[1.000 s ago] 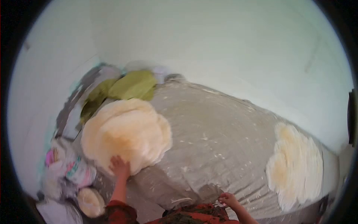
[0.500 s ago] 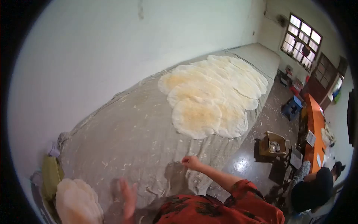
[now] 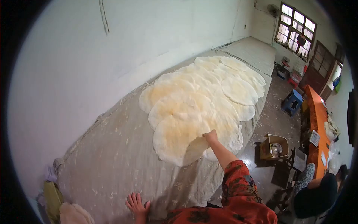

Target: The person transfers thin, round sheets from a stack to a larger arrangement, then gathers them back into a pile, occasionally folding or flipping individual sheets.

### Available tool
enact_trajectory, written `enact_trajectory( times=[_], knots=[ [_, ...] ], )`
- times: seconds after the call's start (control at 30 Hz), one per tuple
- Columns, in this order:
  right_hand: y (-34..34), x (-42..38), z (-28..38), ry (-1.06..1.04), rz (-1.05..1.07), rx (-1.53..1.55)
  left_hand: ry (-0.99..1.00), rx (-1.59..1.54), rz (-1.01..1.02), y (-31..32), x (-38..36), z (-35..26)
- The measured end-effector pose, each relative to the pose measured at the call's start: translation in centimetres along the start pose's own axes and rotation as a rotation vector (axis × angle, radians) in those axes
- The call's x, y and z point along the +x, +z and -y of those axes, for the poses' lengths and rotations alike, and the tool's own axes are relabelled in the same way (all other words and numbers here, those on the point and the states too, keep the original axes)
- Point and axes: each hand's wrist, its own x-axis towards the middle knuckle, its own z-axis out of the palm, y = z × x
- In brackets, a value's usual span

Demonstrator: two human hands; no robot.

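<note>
Large, thin, round cream sheets [image 3: 179, 136], resembling flatbreads with yellowish middles, lie overlapping on a grey cloth [image 3: 112, 156]. My right hand [image 3: 210, 136] reaches over the nearest sheets with its fingers closed in a pinch, its shadow beside it. Whether the fingertips have hold of a sheet's edge I cannot make out. Low in the view, my left hand [image 3: 138, 206] is open, its fingers spread over the cloth with nothing in them. A stack of similar rounds [image 3: 75, 214] is partly cut off at the lower left.
An olive-green cushion-like object [image 3: 53, 198] is beside the stack. A wall [image 3: 74, 74] borders the cloth's left side. Right of it are a cardboard box [image 3: 274, 147], a blue stool [image 3: 292, 102] and an orange-covered table [image 3: 316, 119]. A person in dark clothes [image 3: 315, 198] is at the lower right.
My right hand has moved forward from over the cloth to the nearest sheets. My left hand has turned and spread its fingers over the cloth. The view has shifted, bringing the sheets nearer.
</note>
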Motion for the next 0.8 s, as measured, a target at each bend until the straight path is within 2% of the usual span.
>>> enact_trajectory(
  times=[0.07, 0.1, 0.17, 0.2, 0.27, 0.3, 0.37, 0.4, 0.47, 0.5, 0.53, 0.57, 0.6, 0.63, 0.67, 0.7, 0.77, 0.8],
  knots=[
    [0.8, 2.1, -0.9, 0.061, 0.120, 0.236, 0.030, 0.016, -0.020, 0.5, 0.4, -0.1],
    [0.7, 2.7, -1.0, 0.068, 0.114, 0.237, 0.019, 0.004, -0.018, 0.1, 0.4, -0.5],
    [1.2, 3.3, -1.0, -0.074, 0.303, 0.062, 0.016, -0.008, -0.010, -0.7, 0.8, -1.0],
    [1.4, 2.9, -0.5, -0.065, 0.301, 0.059, 0.003, -0.007, 0.003, -1.1, 0.9, -1.3],
    [2.4, 1.3, 0.7, -0.241, 0.063, 0.177, -0.002, -0.011, 0.031, -1.9, 1.1, -2.0],
    [2.9, 1.2, 0.8, -0.224, 0.059, 0.167, -0.008, -0.003, 0.040, -2.3, 1.3, -2.2],
    [3.4, 1.6, 1.2, -0.174, -0.025, 0.408, -0.002, -0.002, 0.070, -2.0, 1.1, -2.2],
    [3.3, 1.5, 1.6, -0.158, -0.032, 0.400, -0.017, 0.004, 0.077, -1.4, 1.1, -1.7],
    [2.0, -0.3, 3.8, -0.069, 0.204, 0.667, -0.027, 0.012, 0.085, -0.9, 1.0, -1.0],
    [0.9, -2.1, 5.1, -0.315, 0.305, 0.474, -0.015, 0.074, 0.162, -1.1, 1.0, -0.7],
    [1.2, -4.3, 6.4, -0.555, 0.244, 0.328, -0.007, 0.135, 0.240, -1.4, 1.0, -0.7],
    [0.7, -7.4, 7.8, -0.649, 0.303, 0.369, -0.005, 0.138, 0.245, -1.8, 0.9, -1.0],
    [-1.7, -10.8, 9.7, -0.686, 0.406, 0.396, 0.014, 0.137, 0.216, -2.2, 1.0, -1.3],
    [-1.2, -12.1, 10.0, -0.728, 0.422, 0.421, 0.032, 0.138, 0.184, -2.5, 1.2, -1.6],
    [-3.5, -13.6, 11.5, -0.660, 0.579, 0.423, 0.037, 0.141, 0.184, -2.9, 1.4, -1.9],
    [-4.0, -13.1, 11.8, -0.658, 0.576, 0.424, 0.033, 0.140, 0.186, -3.2, 1.5, -2.2],
    [-4.7, -12.1, 12.2, -0.666, 0.521, 0.690, 0.031, 0.138, 0.192, -3.1, 1.6, -2.2],
    [-5.8, -11.2, 12.3, -0.662, 0.522, 0.687, 0.043, 0.141, 0.158, -2.7, 1.3, -2.0]
  ],
)
